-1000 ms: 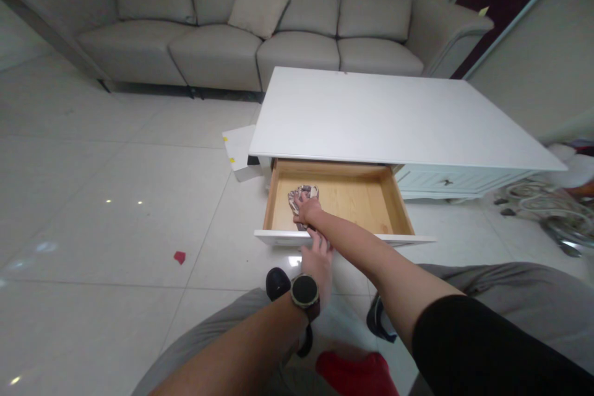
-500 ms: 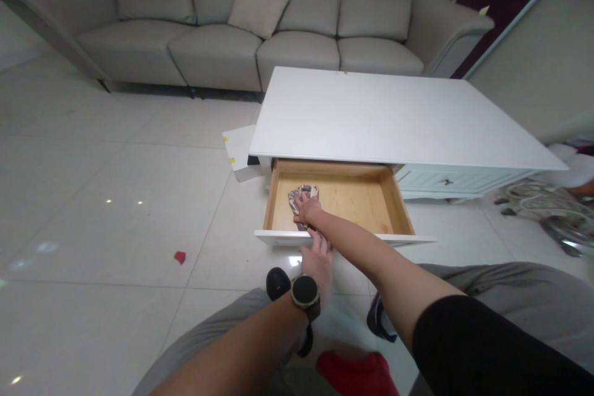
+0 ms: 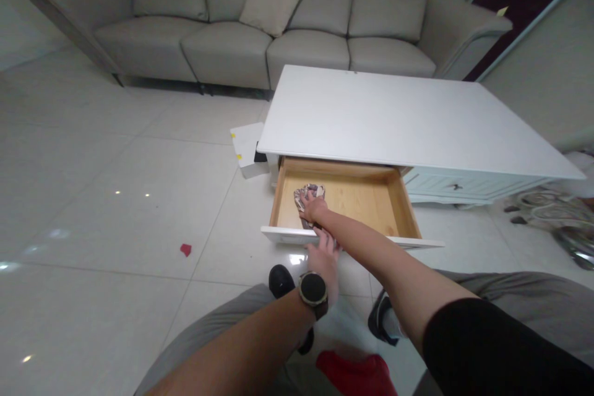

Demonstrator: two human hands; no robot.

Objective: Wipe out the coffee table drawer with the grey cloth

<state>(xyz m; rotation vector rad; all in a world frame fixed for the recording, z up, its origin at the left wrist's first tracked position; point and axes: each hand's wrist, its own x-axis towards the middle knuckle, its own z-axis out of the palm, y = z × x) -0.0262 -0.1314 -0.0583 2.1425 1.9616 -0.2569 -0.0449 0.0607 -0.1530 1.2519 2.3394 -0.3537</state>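
Observation:
A white coffee table (image 3: 394,117) has its wooden drawer (image 3: 362,198) pulled out toward me. My right hand (image 3: 312,206) reaches into the drawer's left part and rests on a patterned cloth (image 3: 310,191), fingers curled over it. My left hand (image 3: 325,258), with a dark watch on the wrist, lies with fingers against the drawer's white front panel (image 3: 288,235), below my right forearm.
A grey sofa (image 3: 278,18) with a cushion stands behind the table. A white box (image 3: 245,148) lies on the tiled floor at the table's left end. A red scrap (image 3: 185,249) lies on the floor at left. Cables (image 3: 547,210) lie at right. My knees fill the bottom.
The camera shifted slightly, so the scene sits a bit further right. Both hands keep the same places on the cloth and the drawer front.

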